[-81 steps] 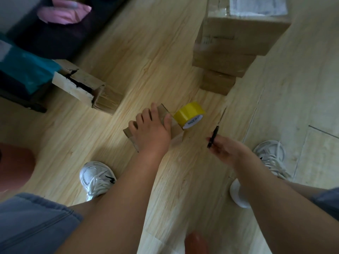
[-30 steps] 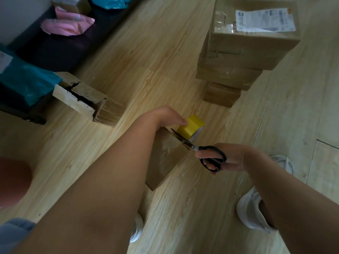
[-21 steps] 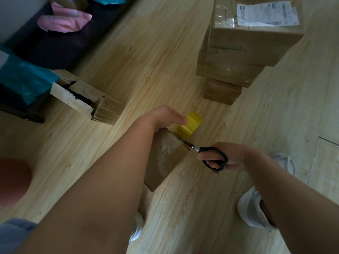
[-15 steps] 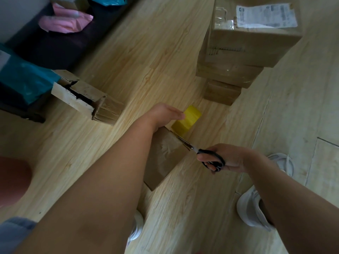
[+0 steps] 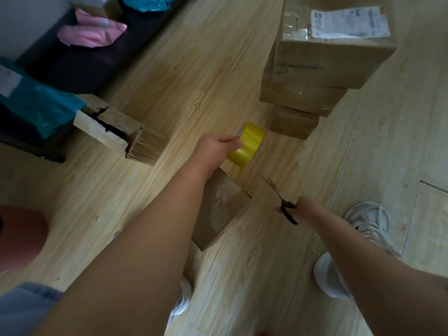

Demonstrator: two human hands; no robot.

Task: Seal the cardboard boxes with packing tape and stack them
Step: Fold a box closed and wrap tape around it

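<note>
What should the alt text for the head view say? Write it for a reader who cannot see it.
Seen from above, a person's left hand grips a yellow tape roll just past a small cardboard box on the wooden floor, while the right hand holds black scissors. Three stacked boxes stand beyond.

The tape roll (image 5: 246, 147) is yellow. The box (image 5: 223, 209) is brown. The scissors (image 5: 287, 211) have black handles. The floor (image 5: 194, 69) is pale, stripy wood.

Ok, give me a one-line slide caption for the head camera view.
Left hand grips the yellow tape roll beside a small cardboard box while the right hand holds scissors.
</note>
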